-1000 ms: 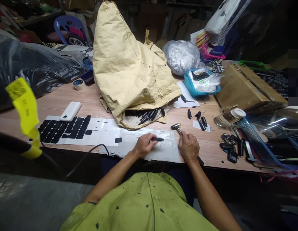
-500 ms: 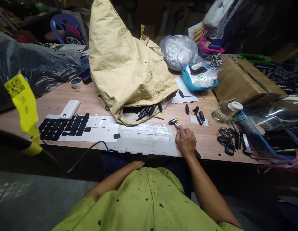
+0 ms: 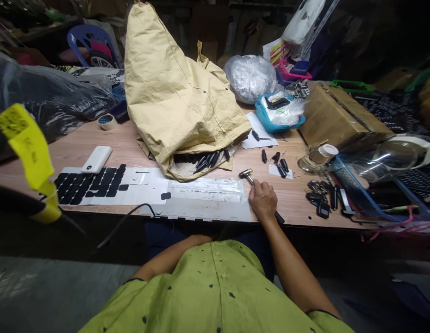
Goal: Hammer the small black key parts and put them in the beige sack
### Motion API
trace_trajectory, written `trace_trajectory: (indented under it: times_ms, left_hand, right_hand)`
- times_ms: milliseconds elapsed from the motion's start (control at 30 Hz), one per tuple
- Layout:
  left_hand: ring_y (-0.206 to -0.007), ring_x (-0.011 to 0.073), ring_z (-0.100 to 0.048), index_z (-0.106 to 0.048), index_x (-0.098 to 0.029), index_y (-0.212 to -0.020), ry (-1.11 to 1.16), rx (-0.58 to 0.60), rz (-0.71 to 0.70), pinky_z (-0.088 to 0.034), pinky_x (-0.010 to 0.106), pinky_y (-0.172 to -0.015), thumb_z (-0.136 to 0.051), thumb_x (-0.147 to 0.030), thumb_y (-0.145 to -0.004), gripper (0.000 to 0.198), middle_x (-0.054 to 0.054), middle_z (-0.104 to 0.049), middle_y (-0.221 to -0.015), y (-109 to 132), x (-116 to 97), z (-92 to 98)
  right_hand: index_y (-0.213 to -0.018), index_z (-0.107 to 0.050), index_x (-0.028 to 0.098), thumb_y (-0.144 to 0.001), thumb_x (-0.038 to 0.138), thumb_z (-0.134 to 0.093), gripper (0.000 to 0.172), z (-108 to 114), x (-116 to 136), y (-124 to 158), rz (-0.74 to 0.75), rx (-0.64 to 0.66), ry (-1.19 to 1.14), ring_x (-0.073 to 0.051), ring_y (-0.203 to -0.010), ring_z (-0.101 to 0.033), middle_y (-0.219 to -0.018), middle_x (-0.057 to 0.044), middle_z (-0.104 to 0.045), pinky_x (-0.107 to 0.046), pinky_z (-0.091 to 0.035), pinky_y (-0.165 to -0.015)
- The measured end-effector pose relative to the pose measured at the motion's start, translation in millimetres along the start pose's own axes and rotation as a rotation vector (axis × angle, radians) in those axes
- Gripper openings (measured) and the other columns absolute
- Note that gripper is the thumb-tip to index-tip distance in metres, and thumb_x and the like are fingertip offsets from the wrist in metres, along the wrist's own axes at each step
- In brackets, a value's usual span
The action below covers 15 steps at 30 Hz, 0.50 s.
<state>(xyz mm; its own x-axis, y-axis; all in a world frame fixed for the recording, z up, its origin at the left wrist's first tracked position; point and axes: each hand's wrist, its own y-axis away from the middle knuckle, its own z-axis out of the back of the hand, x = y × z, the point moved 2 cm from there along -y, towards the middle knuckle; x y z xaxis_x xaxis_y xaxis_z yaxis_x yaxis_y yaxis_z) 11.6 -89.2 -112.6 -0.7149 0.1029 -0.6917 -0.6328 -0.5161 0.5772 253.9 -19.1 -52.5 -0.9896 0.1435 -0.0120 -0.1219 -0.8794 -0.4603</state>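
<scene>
My right hand [image 3: 263, 200] rests on the table's front edge, fingers wrapped round the handle of a small hammer [image 3: 250, 178]. The hammer's two-faced head points away from me, and its black handle end shows beside my wrist. Just left of that hand lies a clear plastic-covered white sheet [image 3: 208, 199]. Against my lap is my left hand [image 3: 200, 239], its fingers hidden below the table edge and behind my shirt. Beyond the sheet, a large tan paper sack [image 3: 180, 92] lies with its mouth toward me, several black slender pieces [image 3: 211, 160] showing inside.
Rows of black stickers [image 3: 74, 186] and a white power bank [image 3: 96, 160] are at left, near a tape roll [image 3: 107, 121]. At right are small black parts [image 3: 281, 170], a jar [image 3: 317, 158], keys [image 3: 318, 198], a blue basket [image 3: 280, 121] and a cardboard box [image 3: 339, 118]. A yellow tag [image 3: 27, 148] hangs close by.
The view has turned slightly right, so the things on the table appear shifted left. My right hand keeps its hold on the hammer in the same place.
</scene>
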Motion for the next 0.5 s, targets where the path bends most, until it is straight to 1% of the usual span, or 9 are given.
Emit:
trace_trajectory:
  times_ms: [100, 200, 267, 333, 367, 400, 433, 467, 500]
  left_hand:
    - [-0.13, 0.028, -0.061, -0.072, -0.027, -0.124, -0.002, 0.099, -0.004, -0.046, 0.03, -0.108, -0.062, -0.025, -0.088, 0.038, 0.002, -0.062, -0.146, 5, -5, 4.5]
    - [-0.126, 0.0301, -0.063, -0.071, -0.026, -0.126, -0.026, 0.128, 0.007, -0.049, 0.034, -0.104, -0.062, -0.028, -0.088, 0.039, 0.005, -0.065, -0.141, 11, -19, 15.7]
    - [-0.118, 0.0286, -0.067, -0.073, -0.025, -0.121, -0.028, 0.12, -0.064, -0.05, 0.034, -0.099, -0.063, -0.03, -0.089, 0.034, 0.007, -0.072, -0.13, 19, -35, 30.3]
    - [-0.101, 0.0229, -0.072, -0.075, -0.022, -0.114, 0.043, 0.074, -0.215, -0.053, 0.03, -0.09, -0.061, -0.035, -0.092, 0.029, 0.006, -0.078, -0.112, 27, -55, 53.3]
    - [-0.091, 0.0197, -0.072, -0.076, -0.021, -0.111, 0.098, 0.006, -0.287, -0.053, 0.027, -0.084, -0.059, -0.037, -0.094, 0.029, 0.005, -0.079, -0.103, 29, -64, 68.6]
    - [-0.083, 0.0173, -0.07, -0.075, -0.02, -0.108, 0.152, -0.1, -0.334, -0.053, 0.026, -0.079, -0.057, -0.039, -0.096, 0.029, 0.004, -0.078, -0.097, 29, -70, 86.0]
    - [-0.079, 0.0161, -0.069, -0.075, -0.019, -0.106, 0.179, -0.27, -0.335, -0.053, 0.026, -0.076, -0.053, -0.038, -0.098, 0.03, 0.004, -0.076, -0.093, 27, -74, 105.1]
    - [-0.079, 0.0162, -0.067, -0.074, -0.019, -0.105, 0.165, -0.472, -0.303, -0.053, 0.027, -0.077, -0.051, -0.036, -0.098, 0.029, 0.004, -0.075, -0.093, 23, -74, 124.6]
    - [-0.082, 0.0174, -0.066, -0.073, -0.019, -0.104, 0.127, -0.682, -0.241, -0.053, 0.029, -0.078, -0.052, -0.031, -0.098, 0.025, 0.005, -0.073, -0.096, 16, -70, 143.1]
  right_hand:
    - [-0.112, -0.069, 0.019, -0.092, 0.018, -0.05, 0.028, -1, 0, 0, -0.007, 0.007, -0.004, -0.022, -0.081, -0.046, -0.083, -0.007, -0.054, -0.031, -0.028, -0.066]
    - [-0.113, -0.068, 0.019, -0.091, 0.019, -0.051, 0.028, -2, 0, 1, -0.013, 0.014, -0.018, -0.022, -0.082, -0.045, -0.083, -0.007, -0.054, -0.031, -0.028, -0.066]
    - [-0.113, -0.069, 0.019, -0.091, 0.02, -0.052, 0.028, -2, 1, 2, -0.017, 0.017, -0.029, -0.022, -0.082, -0.045, -0.084, -0.007, -0.055, -0.031, -0.028, -0.066]
    - [-0.114, -0.069, 0.019, -0.091, 0.019, -0.051, 0.029, -2, 2, 2, -0.02, 0.016, -0.039, -0.022, -0.082, -0.045, -0.084, -0.008, -0.055, -0.031, -0.028, -0.065]
    - [-0.114, -0.069, 0.019, -0.091, 0.019, -0.051, 0.029, -2, 2, 2, -0.02, 0.013, -0.044, -0.022, -0.082, -0.045, -0.084, -0.008, -0.056, -0.032, -0.028, -0.065]
    - [-0.114, -0.069, 0.019, -0.091, 0.019, -0.05, 0.029, -2, 3, 1, -0.02, 0.009, -0.049, -0.023, -0.082, -0.045, -0.084, -0.008, -0.056, -0.032, -0.028, -0.065]
    - [-0.114, -0.069, 0.019, -0.092, 0.019, -0.05, 0.03, -2, 3, 1, -0.02, 0.003, -0.054, -0.023, -0.081, -0.046, -0.084, -0.008, -0.056, -0.032, -0.028, -0.065]
    - [-0.114, -0.069, 0.019, -0.092, 0.019, -0.05, 0.03, -2, 4, 1, -0.019, -0.001, -0.058, -0.023, -0.081, -0.046, -0.084, -0.008, -0.056, -0.032, -0.028, -0.065]
    - [-0.114, -0.069, 0.019, -0.092, 0.019, -0.05, 0.03, -2, 4, 1, -0.018, -0.003, -0.063, -0.023, -0.081, -0.046, -0.083, -0.008, -0.056, -0.032, -0.029, -0.065]
